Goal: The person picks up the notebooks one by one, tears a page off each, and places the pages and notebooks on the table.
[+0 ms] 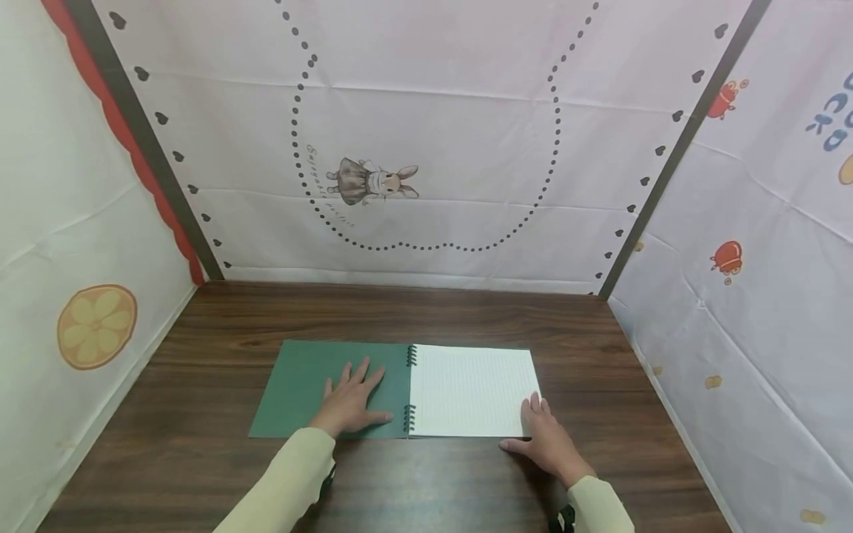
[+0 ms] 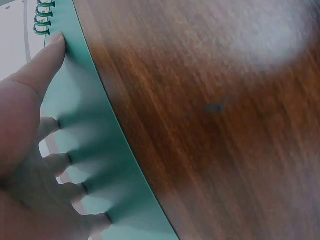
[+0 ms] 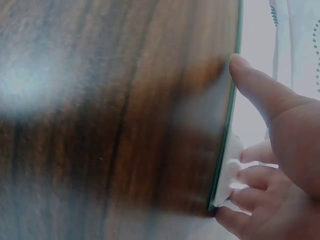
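A spiral notebook lies opened flat on the table, its green cover (image 1: 300,392) at the left and a white lined page (image 1: 473,392) at the right. Black wire coils (image 1: 410,418) join the two sides. My left hand (image 1: 353,403) rests on the green cover with its fingers spread; in the left wrist view the thumb (image 2: 42,62) touches the cover near the coils. At the lower right corner of the page is my right hand (image 1: 546,437). Its fingertips touch the page's right edge, and the thumb (image 3: 260,87) lies by the near edge.
The brown wooden table (image 1: 426,488) carries the notebook. Printed white cloth walls (image 1: 433,148) close off the back and both sides. Light glares off the wood near the front.
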Demonstrator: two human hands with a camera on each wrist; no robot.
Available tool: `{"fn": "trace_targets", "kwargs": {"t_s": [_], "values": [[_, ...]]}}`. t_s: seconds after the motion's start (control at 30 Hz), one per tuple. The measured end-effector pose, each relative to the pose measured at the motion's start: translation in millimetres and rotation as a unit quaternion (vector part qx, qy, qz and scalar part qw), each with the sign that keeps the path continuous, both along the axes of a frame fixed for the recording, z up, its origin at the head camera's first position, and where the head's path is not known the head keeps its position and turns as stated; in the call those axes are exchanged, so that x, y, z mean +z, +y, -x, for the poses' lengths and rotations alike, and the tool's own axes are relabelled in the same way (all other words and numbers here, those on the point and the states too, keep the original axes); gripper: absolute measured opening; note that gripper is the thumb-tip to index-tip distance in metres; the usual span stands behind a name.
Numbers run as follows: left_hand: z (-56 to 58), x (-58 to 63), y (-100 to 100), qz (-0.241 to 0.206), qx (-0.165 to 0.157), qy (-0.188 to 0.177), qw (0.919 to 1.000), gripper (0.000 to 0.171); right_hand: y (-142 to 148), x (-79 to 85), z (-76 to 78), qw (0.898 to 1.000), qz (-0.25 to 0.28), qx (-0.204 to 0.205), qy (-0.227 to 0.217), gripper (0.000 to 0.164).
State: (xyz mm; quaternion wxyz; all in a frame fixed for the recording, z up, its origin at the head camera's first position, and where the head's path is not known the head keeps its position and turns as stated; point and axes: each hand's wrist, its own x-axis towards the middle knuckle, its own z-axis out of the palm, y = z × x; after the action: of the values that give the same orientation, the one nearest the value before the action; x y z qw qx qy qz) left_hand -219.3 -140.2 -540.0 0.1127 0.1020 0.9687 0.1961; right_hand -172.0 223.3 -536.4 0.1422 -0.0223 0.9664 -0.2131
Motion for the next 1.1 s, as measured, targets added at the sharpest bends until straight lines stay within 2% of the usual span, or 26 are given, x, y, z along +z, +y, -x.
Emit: {"fn": "trace_targets", "kwargs": {"t_s": [0.17,0.47,0.7,1.1], "values": [[-2.6,3.6,0,0.006,0.000,0.000,1.0000,0.086,4,5.8,1.9,1.000,0.019,-0.013,-0.011,0.090],[-4.9,7.4,1,0.012,-0.005,-0.001,0.9999,0.086,-3,9.1,10.8,0.999,0.024,-0.008,0.028,0.079],[-6.2,8.8,1,0.011,-0.006,-0.012,0.9999,0.086,-17,9.9,22.2,1.000,0.018,-0.003,0.023,0.079],[-4.0,3.5,-1,0.018,-0.008,-0.022,0.9996,0.087,-42,12.9,39.8,0.999,0.007,0.022,0.038,0.083]]}}
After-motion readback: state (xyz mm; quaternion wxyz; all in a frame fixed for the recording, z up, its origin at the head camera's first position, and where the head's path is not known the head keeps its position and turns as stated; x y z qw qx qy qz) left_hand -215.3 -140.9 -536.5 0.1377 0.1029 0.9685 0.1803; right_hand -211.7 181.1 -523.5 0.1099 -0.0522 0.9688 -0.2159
